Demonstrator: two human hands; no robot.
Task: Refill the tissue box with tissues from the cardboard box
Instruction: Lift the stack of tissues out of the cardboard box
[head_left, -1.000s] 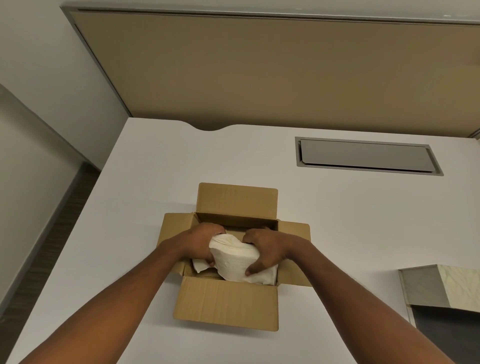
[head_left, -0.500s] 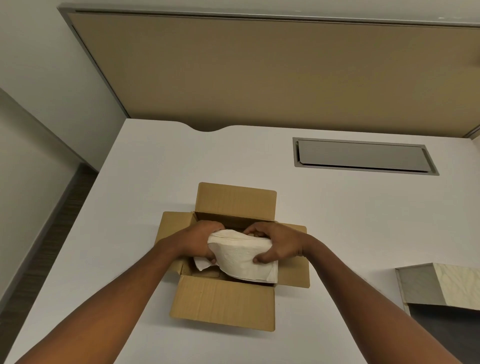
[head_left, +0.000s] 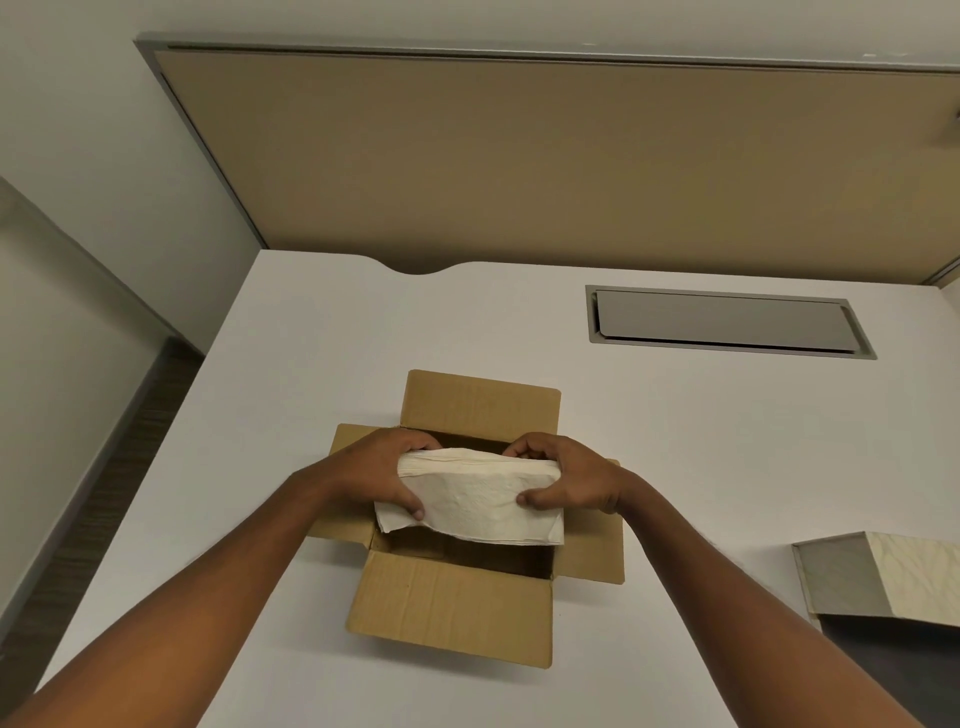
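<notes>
An open brown cardboard box (head_left: 452, 616) sits in the middle of the white table with all its flaps folded out. Above its opening I hold a thick white stack of tissues (head_left: 480, 499), tilted, its lower edge over the box's dark inside. My left hand (head_left: 382, 470) grips the stack's left end and my right hand (head_left: 569, 480) grips its right end. The tissue box (head_left: 883, 582), grey-sided with a pale marbled top, lies at the right edge of the table, partly cut off by the frame.
A grey recessed cable hatch (head_left: 727, 322) is set into the white table (head_left: 260, 415) behind and to the right of the box. A tan partition panel (head_left: 519, 166) stands along the table's far edge. The floor drops off on the left.
Both hands have lifted the tissue stack up out of the cardboard box and spread apart to its ends; the stack now shows whole above the opening.
</notes>
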